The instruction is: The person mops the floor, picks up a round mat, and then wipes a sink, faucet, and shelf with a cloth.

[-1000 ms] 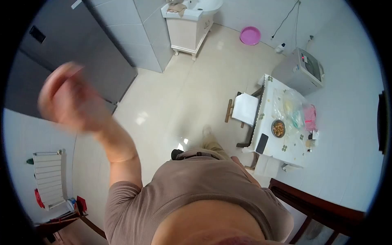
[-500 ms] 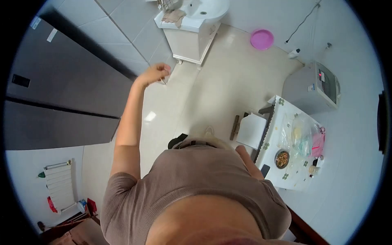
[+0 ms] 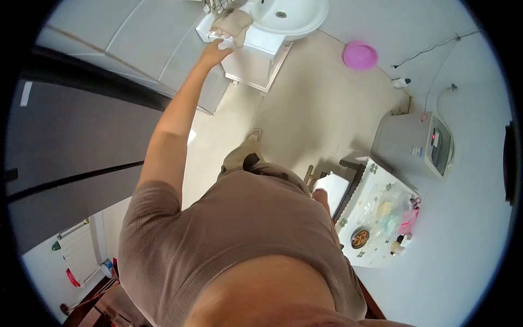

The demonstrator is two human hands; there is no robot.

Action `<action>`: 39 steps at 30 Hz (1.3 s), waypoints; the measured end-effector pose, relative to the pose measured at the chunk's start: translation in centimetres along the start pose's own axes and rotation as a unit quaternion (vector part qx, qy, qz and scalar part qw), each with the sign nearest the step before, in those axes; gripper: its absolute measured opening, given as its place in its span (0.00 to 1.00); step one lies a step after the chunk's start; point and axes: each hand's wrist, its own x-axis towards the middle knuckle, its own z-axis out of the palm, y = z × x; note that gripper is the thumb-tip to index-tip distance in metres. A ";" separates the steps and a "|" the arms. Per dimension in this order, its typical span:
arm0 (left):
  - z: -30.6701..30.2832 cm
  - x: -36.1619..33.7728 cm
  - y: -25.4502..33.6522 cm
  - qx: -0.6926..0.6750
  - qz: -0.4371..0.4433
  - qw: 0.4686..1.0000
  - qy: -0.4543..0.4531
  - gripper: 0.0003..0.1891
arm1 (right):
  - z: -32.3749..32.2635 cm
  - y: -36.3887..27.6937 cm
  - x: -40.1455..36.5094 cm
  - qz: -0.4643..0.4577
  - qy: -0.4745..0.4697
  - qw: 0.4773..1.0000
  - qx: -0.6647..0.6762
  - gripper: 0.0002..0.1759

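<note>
Cloth [image 3: 231, 24] hangs just beside open left hand [image 3: 215, 52]; cannot tell for right hand [image 3: 322, 197].

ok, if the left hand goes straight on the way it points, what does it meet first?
The cloth draped over the vanity edge by the sink: the left hand points right at it. Whether they already touch is unclear from this view.
</note>
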 end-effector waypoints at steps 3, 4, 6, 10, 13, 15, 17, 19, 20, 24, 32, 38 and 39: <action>2.5 7.8 -1.8 0.020 -0.011 1.000 -0.020 0.39 | 9.8 8.7 3.5 -0.011 -0.071 0.996 -0.052 0.11; 3.8 11.0 -3.2 0.019 -0.017 0.999 -0.023 0.39 | 8.9 7.2 3.3 0.020 -0.077 0.997 -0.018 0.11; 6.9 15.4 -6.5 0.148 -0.058 0.987 -0.026 0.40 | 6.5 3.8 2.9 0.076 -0.081 0.993 0.037 0.11; 7.3 17.5 -5.4 0.202 -0.092 0.973 -0.065 0.39 | 2.0 -1.4 4.2 0.126 -0.072 0.983 0.111 0.11; 10.1 18.5 -6.9 0.283 -0.082 0.955 -0.025 0.32 | -0.1 -3.9 5.8 0.145 -0.060 0.976 0.148 0.11; 11.4 19.0 -8.6 0.255 -0.030 0.965 0.049 0.25 | -1.5 -4.8 6.7 0.154 -0.053 0.973 0.164 0.12; 11.8 19.5 -9.0 0.253 -0.011 0.965 0.065 0.20 | -2.4 -5.5 7.8 0.157 -0.046 0.970 0.179 0.12; 11.7 20.7 -9.6 0.281 -0.011 0.960 -0.008 0.18 | -3.7 -5.9 8.9 0.155 -0.033 0.969 0.191 0.12; 11.5 21.5 -10.0 0.283 -0.011 0.959 -0.008 0.18 | -4.2 -5.7 9.6 0.150 -0.026 0.968 0.197 0.12; 13.2 23.2 -10.0 0.229 -0.121 0.965 0.040 0.17 | -7.7 -4.5 14.1 0.105 0.016 0.974 0.201 0.13; 17.2 19.1 1.1 0.304 -0.080 0.949 -0.025 0.23 | -22.3 -6.4 19.9 0.017 -0.033 0.996 0.077 0.14; 20.4 12.8 5.5 0.273 -0.009 0.962 0.028 0.18 | -25.8 -4.5 24.4 0.004 -0.080 0.997 0.015 0.12; 20.9 13.6 4.4 0.276 -0.007 0.961 0.028 0.18 | -25.8 -4.2 25.4 -0.039 -0.085 0.995 -0.043 0.12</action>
